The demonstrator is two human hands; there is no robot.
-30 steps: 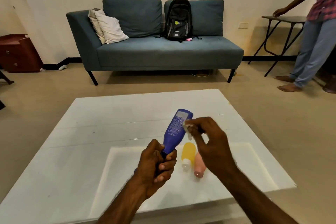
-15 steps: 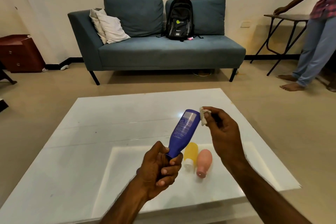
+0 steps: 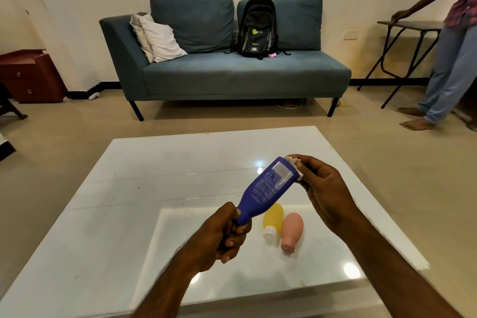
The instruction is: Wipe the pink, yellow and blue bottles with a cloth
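My left hand [image 3: 222, 233] grips the cap end of the blue bottle [image 3: 265, 190], which tilts up and to the right above the white table [image 3: 129, 201]. My right hand [image 3: 322, 193] pinches a small white cloth [image 3: 296, 168] against the bottle's upper base end. The yellow bottle [image 3: 272, 219] and the pink bottle [image 3: 291, 231] lie side by side on the table below, caps pointing toward me.
A blue sofa [image 3: 232, 72] with a black backpack [image 3: 256, 27] and white pillows [image 3: 157, 37] stands beyond the table. A person [image 3: 449, 54] stands at the right by a folding table [image 3: 407, 26]. A dark red cabinet [image 3: 28, 75] sits at the left.
My right hand moved the cloth from the bottle's side up to its far end. The blue bottle tilted a little more to the right in my left hand.
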